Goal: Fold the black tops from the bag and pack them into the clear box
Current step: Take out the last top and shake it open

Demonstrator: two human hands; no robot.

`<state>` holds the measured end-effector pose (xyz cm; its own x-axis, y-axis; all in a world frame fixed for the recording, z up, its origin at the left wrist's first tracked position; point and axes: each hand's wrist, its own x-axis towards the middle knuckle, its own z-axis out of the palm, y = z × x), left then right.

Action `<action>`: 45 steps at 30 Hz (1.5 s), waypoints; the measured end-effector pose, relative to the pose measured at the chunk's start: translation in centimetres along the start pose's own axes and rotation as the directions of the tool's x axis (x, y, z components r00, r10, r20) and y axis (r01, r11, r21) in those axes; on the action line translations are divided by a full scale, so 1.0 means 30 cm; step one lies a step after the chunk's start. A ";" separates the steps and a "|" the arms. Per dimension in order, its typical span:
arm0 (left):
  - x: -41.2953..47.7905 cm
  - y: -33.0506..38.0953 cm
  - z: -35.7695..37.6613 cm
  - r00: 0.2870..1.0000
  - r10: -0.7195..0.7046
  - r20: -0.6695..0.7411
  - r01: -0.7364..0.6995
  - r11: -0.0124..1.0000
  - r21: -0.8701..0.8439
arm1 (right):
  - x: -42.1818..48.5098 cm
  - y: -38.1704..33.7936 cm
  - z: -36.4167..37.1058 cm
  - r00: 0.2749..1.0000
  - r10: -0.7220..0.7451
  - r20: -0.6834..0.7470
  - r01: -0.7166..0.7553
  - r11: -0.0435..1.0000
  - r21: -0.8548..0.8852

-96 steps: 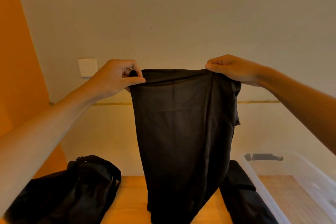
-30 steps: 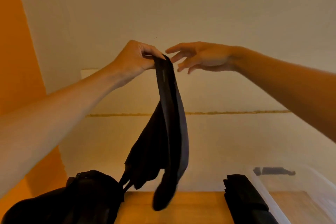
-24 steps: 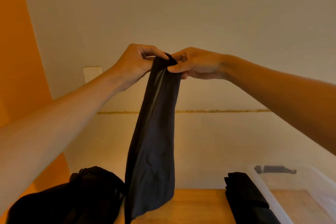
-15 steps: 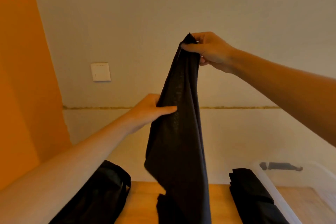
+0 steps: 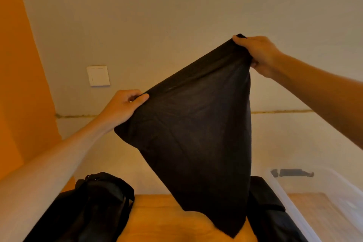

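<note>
Left hand [image 5: 122,109], right hand [image 5: 260,54] pinch black top [image 5: 196,143]

The bag [image 5: 92,208] and clear box [image 5: 334,184] run off the view's lower edge

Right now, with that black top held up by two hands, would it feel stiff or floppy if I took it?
Probably floppy: the black top sags into a hanging point below the left hand and right hand. Likely light, since pinching fingers alone carry it. Its low tip could drag on the table.
</note>
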<state>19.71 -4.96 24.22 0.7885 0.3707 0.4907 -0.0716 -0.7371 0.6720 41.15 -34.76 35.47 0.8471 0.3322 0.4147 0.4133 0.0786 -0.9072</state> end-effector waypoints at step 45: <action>0.383 -0.008 -0.111 0.845 -0.420 -0.330 0.267 0.867 -0.420 | 0.156 0.197 -0.150 0.952 -0.030 -0.305 -0.147 0.829 -0.540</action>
<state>26.76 1.34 31.54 0.4949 0.8096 0.3158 -0.1081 -0.3032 0.9468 49.06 -36.98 32.36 0.8960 0.0272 0.4432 0.3981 -0.4915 -0.7746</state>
